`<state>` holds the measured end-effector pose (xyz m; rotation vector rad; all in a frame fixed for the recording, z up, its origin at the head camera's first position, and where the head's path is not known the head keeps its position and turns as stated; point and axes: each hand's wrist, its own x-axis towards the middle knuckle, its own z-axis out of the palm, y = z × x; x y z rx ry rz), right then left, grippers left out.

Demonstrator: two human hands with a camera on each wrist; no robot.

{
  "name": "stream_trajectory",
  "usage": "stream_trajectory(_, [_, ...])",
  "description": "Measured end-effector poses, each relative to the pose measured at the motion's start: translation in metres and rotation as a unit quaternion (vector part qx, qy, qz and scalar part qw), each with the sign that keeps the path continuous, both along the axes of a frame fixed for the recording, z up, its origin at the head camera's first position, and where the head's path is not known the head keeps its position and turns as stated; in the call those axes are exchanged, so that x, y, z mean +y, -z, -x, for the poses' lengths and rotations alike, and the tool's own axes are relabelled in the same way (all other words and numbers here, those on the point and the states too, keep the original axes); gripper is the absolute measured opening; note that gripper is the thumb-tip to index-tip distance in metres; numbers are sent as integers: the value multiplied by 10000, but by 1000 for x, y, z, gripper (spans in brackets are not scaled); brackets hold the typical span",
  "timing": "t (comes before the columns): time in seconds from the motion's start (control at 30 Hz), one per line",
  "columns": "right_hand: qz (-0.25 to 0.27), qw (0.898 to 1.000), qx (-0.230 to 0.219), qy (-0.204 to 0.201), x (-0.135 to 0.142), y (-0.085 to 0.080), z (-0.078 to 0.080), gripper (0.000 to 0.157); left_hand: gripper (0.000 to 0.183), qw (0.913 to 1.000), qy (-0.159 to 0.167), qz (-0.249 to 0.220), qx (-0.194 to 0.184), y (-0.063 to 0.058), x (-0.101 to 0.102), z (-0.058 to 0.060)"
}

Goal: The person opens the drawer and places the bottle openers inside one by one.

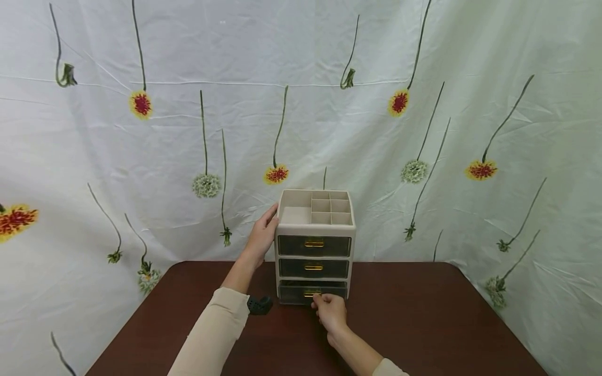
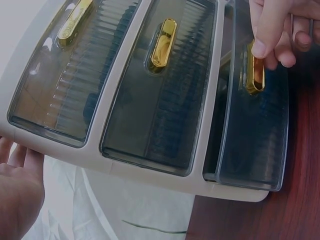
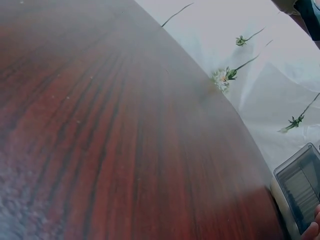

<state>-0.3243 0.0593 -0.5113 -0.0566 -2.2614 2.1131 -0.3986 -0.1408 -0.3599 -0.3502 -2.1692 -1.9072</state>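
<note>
A cream desktop organizer with three dark see-through drawers and gold handles stands upright near the back of the table. My left hand rests against its left side, near the top drawer, fingers extended along the wall. In the left wrist view, the fingers of that left hand touch the cream side. My right hand pinches the gold handle of the bottom drawer between thumb and fingers. That drawer juts out a little from the frame, while the middle drawer and top drawer sit flush.
Divided compartments form the organizer's open top. The dark red-brown table extends on both sides of it. Behind hangs a pale cloth printed with flowers. A black wristband shows by the left sleeve.
</note>
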Motion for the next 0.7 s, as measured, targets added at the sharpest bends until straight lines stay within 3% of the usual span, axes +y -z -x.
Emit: stream_trajectory(0.7, [-301,9994,1,149,-1,0,12,26,54,9999,14,-92,-81,1,-1,2])
